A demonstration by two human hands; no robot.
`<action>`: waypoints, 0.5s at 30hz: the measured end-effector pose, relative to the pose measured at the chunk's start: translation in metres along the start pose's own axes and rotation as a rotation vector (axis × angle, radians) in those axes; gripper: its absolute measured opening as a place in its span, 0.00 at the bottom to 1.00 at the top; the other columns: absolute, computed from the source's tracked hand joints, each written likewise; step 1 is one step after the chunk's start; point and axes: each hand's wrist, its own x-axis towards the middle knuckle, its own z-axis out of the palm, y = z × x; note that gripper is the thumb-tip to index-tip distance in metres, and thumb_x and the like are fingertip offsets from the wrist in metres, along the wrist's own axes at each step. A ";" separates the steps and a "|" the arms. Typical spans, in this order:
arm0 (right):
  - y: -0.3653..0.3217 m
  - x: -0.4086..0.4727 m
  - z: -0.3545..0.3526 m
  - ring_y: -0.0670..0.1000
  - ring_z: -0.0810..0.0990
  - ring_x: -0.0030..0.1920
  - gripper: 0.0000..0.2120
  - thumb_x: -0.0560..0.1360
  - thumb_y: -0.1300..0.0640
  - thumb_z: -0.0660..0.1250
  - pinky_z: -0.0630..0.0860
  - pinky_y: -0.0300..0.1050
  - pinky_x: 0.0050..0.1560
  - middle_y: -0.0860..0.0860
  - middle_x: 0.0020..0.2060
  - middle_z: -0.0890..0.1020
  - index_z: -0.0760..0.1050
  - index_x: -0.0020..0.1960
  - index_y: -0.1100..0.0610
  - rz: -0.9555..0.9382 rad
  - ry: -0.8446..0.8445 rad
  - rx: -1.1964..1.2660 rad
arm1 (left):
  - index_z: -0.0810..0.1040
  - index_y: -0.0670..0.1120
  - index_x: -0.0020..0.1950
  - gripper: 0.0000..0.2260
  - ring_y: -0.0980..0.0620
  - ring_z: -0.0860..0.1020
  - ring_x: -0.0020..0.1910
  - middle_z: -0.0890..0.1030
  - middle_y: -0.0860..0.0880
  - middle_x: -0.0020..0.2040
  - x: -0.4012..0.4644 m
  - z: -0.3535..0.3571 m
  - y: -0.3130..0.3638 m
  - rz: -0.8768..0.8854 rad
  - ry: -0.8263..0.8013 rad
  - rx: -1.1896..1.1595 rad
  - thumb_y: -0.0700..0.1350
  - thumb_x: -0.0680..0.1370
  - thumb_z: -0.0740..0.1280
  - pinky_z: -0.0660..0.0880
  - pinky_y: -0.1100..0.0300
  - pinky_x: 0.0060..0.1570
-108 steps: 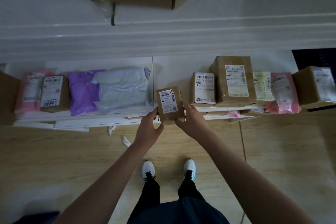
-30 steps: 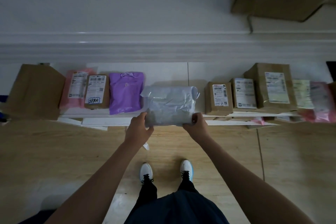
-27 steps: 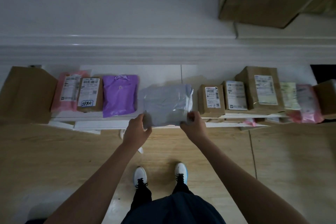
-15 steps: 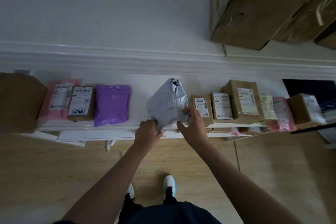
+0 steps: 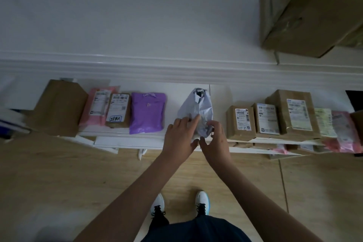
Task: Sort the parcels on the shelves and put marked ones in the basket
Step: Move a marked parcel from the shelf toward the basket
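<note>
Both hands meet at the lower end of a crumpled pale grey plastic mailer bag (image 5: 197,109) that stands on end on the low white shelf (image 5: 125,133). The left hand (image 5: 179,136) lies against the bag's lower left with fingers fairly straight, the index reaching across the plastic. The right hand (image 5: 215,141) curls its fingers into the bunched plastic at the lower right, thumb pointing towards the left hand; how firmly it pinches is hard to make out in the dim light, and the bag's bottom edge is hidden behind both hands.

Just left of the grip leans a purple plastic pouch (image 5: 147,113), then a small brown box with a handwritten blue-bordered mark (image 5: 117,110) and a pink mailer (image 5: 98,107) partly covered by it. Just right of the grip stand two small brown labelled boxes (image 5: 240,123), with a taller taped cardboard box (image 5: 293,113) beyond. Their labels are too blurred to read. Parcels farther right are cut off by the frame edge.
</note>
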 end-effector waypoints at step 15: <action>0.034 0.011 0.055 0.56 0.72 0.65 0.41 0.67 0.52 0.79 0.73 0.50 0.63 0.55 0.67 0.72 0.61 0.74 0.56 0.179 -0.420 -0.014 | 0.73 0.43 0.67 0.30 0.39 0.75 0.56 0.78 0.44 0.58 -0.047 -0.007 -0.085 -0.315 0.001 -0.131 0.47 0.68 0.79 0.78 0.48 0.46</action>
